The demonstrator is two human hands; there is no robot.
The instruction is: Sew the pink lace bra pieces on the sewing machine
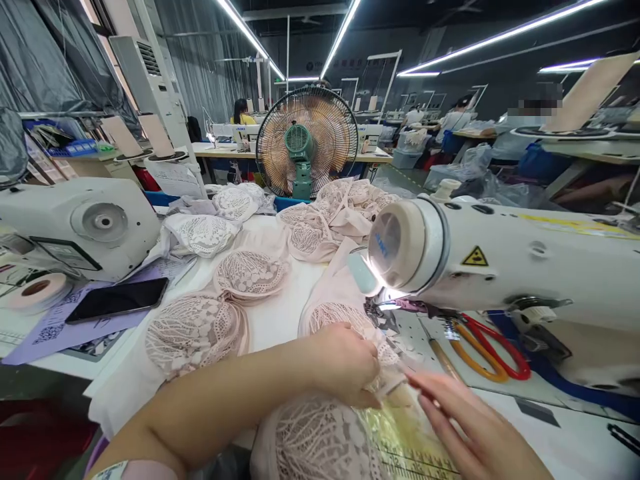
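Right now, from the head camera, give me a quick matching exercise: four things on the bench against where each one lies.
Things:
1. phone
2. scissors
3. fan
4. left hand

Places:
A. under the sewing machine arm
B. on the lace fabric by the needle
C. on the purple sheet
D. behind the lace cups

Pairs: 1-C, 2-A, 3-D, 4-B

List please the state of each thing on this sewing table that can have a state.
Left hand: pinching the lace bra piece.
Right hand: open, fingers flat on the fabric.
Sewing machine: lamp lit.
Phone: screen dark, lying flat.
Scissors: lying on the table.
Fan: facing the table; spinning cannot be told.
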